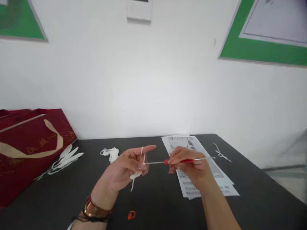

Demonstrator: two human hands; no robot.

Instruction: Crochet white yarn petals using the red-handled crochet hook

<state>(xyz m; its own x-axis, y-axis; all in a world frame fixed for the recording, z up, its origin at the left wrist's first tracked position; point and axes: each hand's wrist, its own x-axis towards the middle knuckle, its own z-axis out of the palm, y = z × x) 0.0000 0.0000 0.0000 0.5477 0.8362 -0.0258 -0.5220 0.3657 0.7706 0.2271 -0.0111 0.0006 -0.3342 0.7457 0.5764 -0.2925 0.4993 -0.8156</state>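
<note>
And here are both hands up over the dark table point(155, 204), facing each other with a strip of tabletop between them. The left hand point(134, 163) pinches a small white knitted piece point(135, 175), thumb against fingers, its short tail hanging below; the index finger points out to the right, a strand of yarn point(142, 150) looped over it. Across the gap, the right hand point(187, 163) has its fingers closed on the red handle of a hook point(187, 161), which lies almost level, its thin tip meeting the white piece at the left fingertips, its back end sticking out past the hand.

Now the edges! The right hand works above a stack of papers point(217, 175), sheets fanned unevenly, with a scrap of white thread point(222, 154) beyond, near the table's right edge. A small yarn bundle point(114, 154) sits just behind the left wrist; farther left, white leaf-shaped pieces point(66, 161) lie against a dark red bag point(19, 179) that hems in that side. At the back, the wall point(153, 95) stops the table. Toward the front, an orange clip point(131, 215) lies on the dark surface, right of the bracelet point(97, 210), with tabletop stretching rightward under the hands.
</note>
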